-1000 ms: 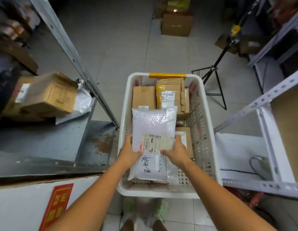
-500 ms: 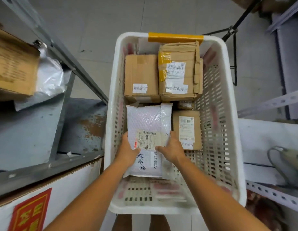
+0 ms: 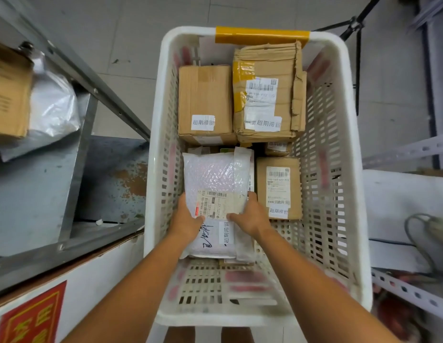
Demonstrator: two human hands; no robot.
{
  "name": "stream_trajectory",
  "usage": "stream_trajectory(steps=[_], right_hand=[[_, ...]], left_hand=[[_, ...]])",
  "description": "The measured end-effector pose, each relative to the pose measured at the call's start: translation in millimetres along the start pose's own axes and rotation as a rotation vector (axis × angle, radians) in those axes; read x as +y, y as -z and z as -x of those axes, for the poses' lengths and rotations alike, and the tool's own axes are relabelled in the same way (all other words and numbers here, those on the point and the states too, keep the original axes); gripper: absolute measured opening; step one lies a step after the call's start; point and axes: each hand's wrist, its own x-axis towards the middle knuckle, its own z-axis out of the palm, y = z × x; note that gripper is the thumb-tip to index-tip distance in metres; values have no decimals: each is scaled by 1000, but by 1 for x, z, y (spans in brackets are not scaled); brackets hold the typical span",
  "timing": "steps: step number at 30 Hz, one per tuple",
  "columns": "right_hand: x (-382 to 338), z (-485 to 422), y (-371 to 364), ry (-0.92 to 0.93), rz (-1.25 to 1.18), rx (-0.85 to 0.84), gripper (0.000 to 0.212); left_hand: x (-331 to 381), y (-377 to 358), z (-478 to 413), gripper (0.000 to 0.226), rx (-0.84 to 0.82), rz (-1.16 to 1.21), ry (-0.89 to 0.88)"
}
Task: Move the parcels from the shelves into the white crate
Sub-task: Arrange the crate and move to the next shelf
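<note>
gripping one bubble mailer (image 3: 215, 174): left hand (image 3: 184, 221), right hand (image 3: 250, 217)

- Floor (image 3: 131, 33): grey tiles with pale joints; a small dark mark at upper left.
- Tripod (image 3: 356, 58): black, legs spread, standing on the floor at upper right.
- Sign (image 3: 29, 315): red, with yellow characters and border, on a white panel (image 3: 96, 278) at lower left; cut off by the frame edge.
- Cable (image 3: 408, 231): grey, looped, at the right edge; blurred.
</note>
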Motion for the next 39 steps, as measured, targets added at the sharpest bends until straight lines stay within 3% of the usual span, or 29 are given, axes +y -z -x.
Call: stream_trajectory(steps=[7,20,30,39], right_hand=[[-19,36,62,29,142,9,62],[-45,215,211,-7,190,350,57],[-6,376,224,-104,77,590,57],[77,515,225,-168,-51,816,51]], left_hand=[[48,24,37,56,-5,-230,-66],[222,87,152,52,-122,-781,-625],[270,68,276,43,-203,-1016,-994],[284,-2,422,50,-281,-1117,-1252]])
